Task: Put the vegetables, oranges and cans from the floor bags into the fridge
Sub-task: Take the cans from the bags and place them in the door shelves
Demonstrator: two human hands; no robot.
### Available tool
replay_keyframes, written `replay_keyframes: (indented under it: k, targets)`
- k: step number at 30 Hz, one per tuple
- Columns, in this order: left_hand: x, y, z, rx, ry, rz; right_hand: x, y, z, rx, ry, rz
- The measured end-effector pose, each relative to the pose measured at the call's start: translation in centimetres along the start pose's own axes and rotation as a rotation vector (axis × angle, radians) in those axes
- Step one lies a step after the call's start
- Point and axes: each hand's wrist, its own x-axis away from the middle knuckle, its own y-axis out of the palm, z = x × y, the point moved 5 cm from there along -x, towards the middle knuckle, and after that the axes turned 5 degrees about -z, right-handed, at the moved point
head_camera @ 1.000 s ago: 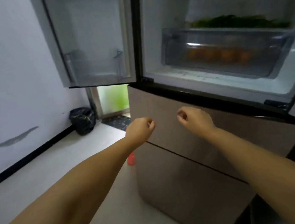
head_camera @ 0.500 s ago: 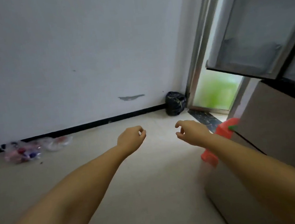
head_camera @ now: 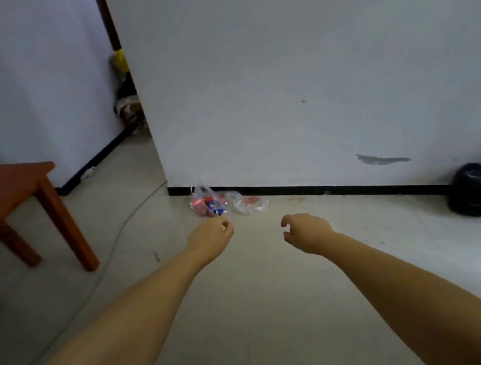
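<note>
Both arms reach out over the pale floor (head_camera: pixel 264 315), and neither hand holds anything. The left hand (head_camera: pixel 210 239) hangs with its fingers loosely curled, thumb near the fingertips, empty. The right hand (head_camera: pixel 306 232) is the same story: fingers hooked loosely inward, nothing between them, well apart from the left.

Beyond the hands, right against the black baseboard (head_camera: pixel 340 189) at the foot of the white wall (head_camera: pixel 295 69), lie the floor bags. A clear plastic bag (head_camera: pixel 207 204) shows red and blue cans inside (too blurred to count). Just beside it, towards the right, a second clear bag (head_camera: pixel 249 205) lies flatter, with something red in it that I cannot make out.

Over at the floor's right edge, a black bag (head_camera: pixel 479 191) slumps against the same wall. At the left edge, a reddish-brown wooden table (head_camera: pixel 6 186) stands with two legs showing, and a thin cable (head_camera: pixel 118 233) trails across the floor past it.
</note>
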Motion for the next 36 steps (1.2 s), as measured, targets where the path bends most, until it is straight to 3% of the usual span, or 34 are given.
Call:
replay_keyframes:
  k: [5,11,16,25,36]
  targets:
    - [-4.7,0.1,-5.7,0.048,-0.109,-0.045,-7.3,1.3,-1.7,0.02,-0.02,-0.07]
    - [-15.7,-1.3,-6.4,0.051,-0.08,-0.066,-20.1,-0.2,0.1,0.033,-0.021,-0.122]
    - [-25.0,-5.5,-9.2,0.05,-0.161,-0.056,-31.3,-3.8,-2.4,0.058,-0.136,-0.143]
    - [-38.4,-9.1,-20.4,0.12,-0.336,-0.03,-48.1,-4.6,-7.8,0.049,-0.201,-0.242]
    - [-60.8,-19.0,-30.5,0.017,-0.172,-0.167,-70.1,-8.6,-12.3,-0.093,-0.008,-0.218]
